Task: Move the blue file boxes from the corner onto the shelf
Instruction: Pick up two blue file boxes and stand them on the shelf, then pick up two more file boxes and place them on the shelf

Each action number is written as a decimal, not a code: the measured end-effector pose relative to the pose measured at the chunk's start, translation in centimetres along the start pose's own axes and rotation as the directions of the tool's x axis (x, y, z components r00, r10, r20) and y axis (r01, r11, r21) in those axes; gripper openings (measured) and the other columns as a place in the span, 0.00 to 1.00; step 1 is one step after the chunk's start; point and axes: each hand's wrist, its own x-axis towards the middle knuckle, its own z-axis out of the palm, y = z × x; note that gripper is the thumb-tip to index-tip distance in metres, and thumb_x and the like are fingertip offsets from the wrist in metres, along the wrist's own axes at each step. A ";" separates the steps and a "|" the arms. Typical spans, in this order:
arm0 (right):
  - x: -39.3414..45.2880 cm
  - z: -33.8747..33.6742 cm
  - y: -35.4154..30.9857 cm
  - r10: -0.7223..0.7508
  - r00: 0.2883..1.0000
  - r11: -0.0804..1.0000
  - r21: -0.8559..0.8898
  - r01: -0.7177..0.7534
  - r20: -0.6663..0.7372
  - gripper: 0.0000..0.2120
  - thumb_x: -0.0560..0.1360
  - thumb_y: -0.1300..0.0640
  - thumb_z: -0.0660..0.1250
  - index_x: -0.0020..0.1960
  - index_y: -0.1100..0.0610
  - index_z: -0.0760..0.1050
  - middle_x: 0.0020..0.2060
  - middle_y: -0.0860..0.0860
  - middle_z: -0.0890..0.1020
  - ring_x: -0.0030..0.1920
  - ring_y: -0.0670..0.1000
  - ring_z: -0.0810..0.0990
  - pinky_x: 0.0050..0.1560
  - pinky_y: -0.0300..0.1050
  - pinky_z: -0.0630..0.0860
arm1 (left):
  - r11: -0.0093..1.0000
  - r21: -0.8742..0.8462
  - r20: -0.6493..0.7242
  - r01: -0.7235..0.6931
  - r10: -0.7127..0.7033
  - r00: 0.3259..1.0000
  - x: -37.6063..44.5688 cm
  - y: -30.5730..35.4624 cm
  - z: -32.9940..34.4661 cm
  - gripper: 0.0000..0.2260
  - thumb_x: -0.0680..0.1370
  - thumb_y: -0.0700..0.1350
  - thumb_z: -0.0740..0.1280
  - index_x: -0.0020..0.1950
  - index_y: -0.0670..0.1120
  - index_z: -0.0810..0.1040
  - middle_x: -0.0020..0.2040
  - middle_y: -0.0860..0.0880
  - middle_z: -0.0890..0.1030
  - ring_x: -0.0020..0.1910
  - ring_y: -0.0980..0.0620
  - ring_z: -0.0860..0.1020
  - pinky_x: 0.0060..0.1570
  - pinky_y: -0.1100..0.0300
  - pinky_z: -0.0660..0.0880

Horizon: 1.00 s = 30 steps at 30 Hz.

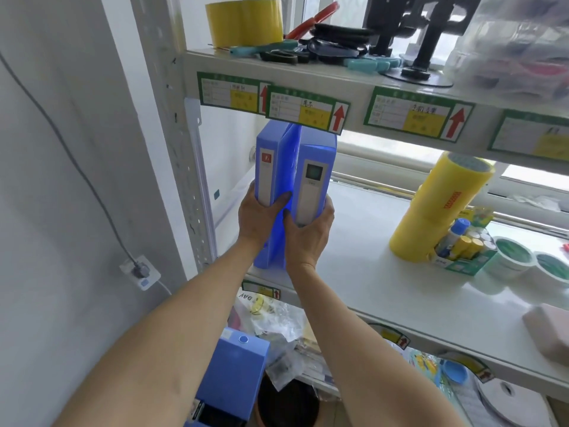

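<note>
Two blue file boxes stand upright at the left end of the white middle shelf (385, 291). My left hand (257, 220) grips the lower part of the left file box (269, 161). My right hand (309, 234) grips the lower part of the right file box (314, 177), which tilts slightly against the left one. Their white spine labels face me. A third blue file box (232, 374) stands low on the floor in the corner, beneath my left forearm.
Yellow tape rolls (437, 208), a carton of glue sticks (462, 248) and green tape rolls (514, 257) fill the shelf's right side. The upper shelf (338, 78) with green labels hangs just above the boxes. A grey upright post (181, 149) stands left. Bags lie below.
</note>
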 end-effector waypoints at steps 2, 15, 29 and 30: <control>-0.2 0.0 0.3 0.031 1.000 0.999 -0.029 -0.031 0.005 0.38 0.71 0.54 0.76 0.75 0.52 0.61 0.68 0.50 0.70 0.65 0.52 0.74 0.56 0.43 0.78 | 1.000 -0.001 0.033 0.007 -0.007 0.999 0.3 -0.1 -0.3 0.30 0.69 0.54 0.74 0.68 0.45 0.73 0.59 0.46 0.82 0.57 0.46 0.81 0.55 0.48 0.80; -7.7 -4.3 2.9 -0.070 0.996 0.993 -0.094 0.065 -0.060 0.30 0.71 0.53 0.75 0.69 0.54 0.68 0.57 0.43 0.74 0.58 0.47 0.76 0.61 0.56 0.74 | 0.998 0.054 -0.187 0.044 -0.033 0.982 -6.1 -3.6 -4.1 0.26 0.75 0.53 0.70 0.71 0.47 0.68 0.66 0.50 0.77 0.61 0.56 0.76 0.61 0.62 0.73; -21.7 3.0 15.4 0.120 0.456 0.701 -0.400 0.590 0.882 0.15 0.80 0.53 0.61 0.65 0.57 0.73 0.61 0.55 0.74 0.61 0.58 0.75 0.57 0.53 0.68 | 0.570 -0.237 -0.505 0.787 -0.764 0.401 -21.8 -23.3 -16.9 0.24 0.77 0.43 0.61 0.68 0.28 0.67 0.44 0.31 0.77 0.34 0.36 0.74 0.30 0.48 0.71; -22.1 3.8 16.2 0.209 0.373 0.617 -0.418 0.667 0.904 0.17 0.80 0.52 0.61 0.66 0.57 0.72 0.63 0.56 0.73 0.62 0.59 0.74 0.58 0.53 0.68 | 0.519 -0.265 -0.506 0.813 -0.792 0.340 -22.8 -24.5 -17.6 0.25 0.77 0.44 0.61 0.69 0.30 0.67 0.46 0.33 0.78 0.32 0.41 0.73 0.28 0.54 0.70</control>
